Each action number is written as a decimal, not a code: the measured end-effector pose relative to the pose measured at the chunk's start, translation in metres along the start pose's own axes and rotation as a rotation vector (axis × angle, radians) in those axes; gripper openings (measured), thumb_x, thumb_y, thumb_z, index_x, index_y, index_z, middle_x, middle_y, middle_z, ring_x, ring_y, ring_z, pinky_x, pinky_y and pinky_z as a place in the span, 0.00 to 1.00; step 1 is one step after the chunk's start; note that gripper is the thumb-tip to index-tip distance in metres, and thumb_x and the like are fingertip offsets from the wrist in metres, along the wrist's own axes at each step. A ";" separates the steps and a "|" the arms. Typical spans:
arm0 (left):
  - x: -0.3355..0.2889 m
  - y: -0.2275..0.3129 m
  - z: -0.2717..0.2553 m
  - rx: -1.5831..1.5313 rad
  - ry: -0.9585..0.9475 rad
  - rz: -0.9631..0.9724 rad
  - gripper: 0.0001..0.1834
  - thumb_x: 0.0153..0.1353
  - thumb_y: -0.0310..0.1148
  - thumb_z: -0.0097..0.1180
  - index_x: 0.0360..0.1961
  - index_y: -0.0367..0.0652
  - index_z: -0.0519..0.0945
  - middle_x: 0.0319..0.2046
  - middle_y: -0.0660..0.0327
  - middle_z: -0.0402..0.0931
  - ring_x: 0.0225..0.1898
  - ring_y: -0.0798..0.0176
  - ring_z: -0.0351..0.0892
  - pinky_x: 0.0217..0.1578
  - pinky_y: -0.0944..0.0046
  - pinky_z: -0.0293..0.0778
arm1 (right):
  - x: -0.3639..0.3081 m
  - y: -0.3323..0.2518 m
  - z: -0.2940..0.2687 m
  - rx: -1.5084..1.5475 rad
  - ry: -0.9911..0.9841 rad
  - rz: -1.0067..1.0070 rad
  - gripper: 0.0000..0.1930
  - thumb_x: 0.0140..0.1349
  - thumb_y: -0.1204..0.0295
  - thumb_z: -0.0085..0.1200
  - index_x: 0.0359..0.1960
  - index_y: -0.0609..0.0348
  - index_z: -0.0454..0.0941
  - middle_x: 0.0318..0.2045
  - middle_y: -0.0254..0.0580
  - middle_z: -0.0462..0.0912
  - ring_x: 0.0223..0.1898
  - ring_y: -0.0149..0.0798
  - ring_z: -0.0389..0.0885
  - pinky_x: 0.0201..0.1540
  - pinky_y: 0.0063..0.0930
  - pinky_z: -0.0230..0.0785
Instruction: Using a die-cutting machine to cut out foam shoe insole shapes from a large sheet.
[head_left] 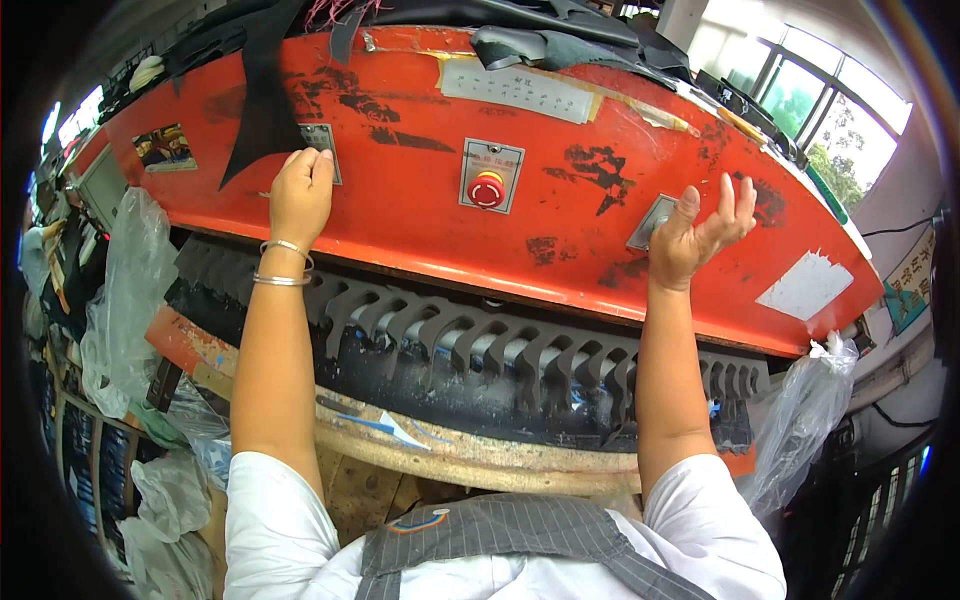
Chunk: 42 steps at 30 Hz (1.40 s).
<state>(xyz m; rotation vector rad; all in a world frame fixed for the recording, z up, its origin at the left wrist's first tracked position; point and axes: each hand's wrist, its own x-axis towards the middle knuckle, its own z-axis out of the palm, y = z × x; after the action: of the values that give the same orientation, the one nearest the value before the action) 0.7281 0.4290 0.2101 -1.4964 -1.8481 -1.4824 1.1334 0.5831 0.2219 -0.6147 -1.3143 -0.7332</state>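
Both my arms reach up to the red metal front (pixel 430 230) of a machine. My left hand (pixel 302 195) is curled into a fist against a small metal plate (pixel 330 165); the inside of the fist and whatever it covers are hidden. Against another metal plate (pixel 645 225) rests the heel of my right hand (pixel 698 235), its fingers raised and apart. Between my hands sits a red mushroom-shaped stop button (pixel 487 190) on its own plate. Below the front, a row of dark grey wavy-cut foam-like pieces (pixel 470 335) lies on a dark board (pixel 400 375).
Black sheet scraps (pixel 560 45) lie on top of the machine, and one long black strip (pixel 262 105) hangs beside my left hand. Clear plastic bags hang at the left (pixel 125 300) and right (pixel 800 420). A worn wooden edge (pixel 480 468) runs before my body.
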 end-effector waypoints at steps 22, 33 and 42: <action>-0.246 0.069 0.014 0.136 -0.743 0.345 0.13 0.64 0.36 0.50 0.44 0.41 0.80 0.39 0.51 0.78 0.43 0.45 0.76 0.44 0.50 0.69 | -0.149 -0.152 -0.165 0.588 -1.313 0.098 0.31 0.50 0.44 0.60 0.47 0.56 0.73 0.42 0.42 0.73 0.47 0.45 0.70 0.45 0.41 0.65; -0.244 0.069 0.030 0.263 -0.705 0.358 0.15 0.68 0.40 0.46 0.41 0.41 0.79 0.37 0.51 0.76 0.41 0.44 0.75 0.41 0.48 0.69 | -0.158 -0.155 -0.184 0.121 -1.287 0.216 0.29 0.37 0.50 0.71 0.39 0.53 0.80 0.42 0.37 0.77 0.50 0.40 0.72 0.51 0.34 0.63; -0.257 0.060 0.045 0.186 -0.747 0.250 0.15 0.61 0.39 0.50 0.40 0.40 0.82 0.40 0.42 0.78 0.44 0.39 0.76 0.47 0.44 0.71 | -0.158 -0.160 -0.188 0.056 -1.445 0.313 0.26 0.39 0.55 0.73 0.35 0.61 0.83 0.42 0.49 0.79 0.50 0.50 0.76 0.54 0.42 0.70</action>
<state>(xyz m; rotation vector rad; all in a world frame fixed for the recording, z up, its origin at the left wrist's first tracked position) 0.8945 0.3315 0.0246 -2.2729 -1.9793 -0.6432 1.1127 0.3587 0.0349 -1.3732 -2.4243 0.1477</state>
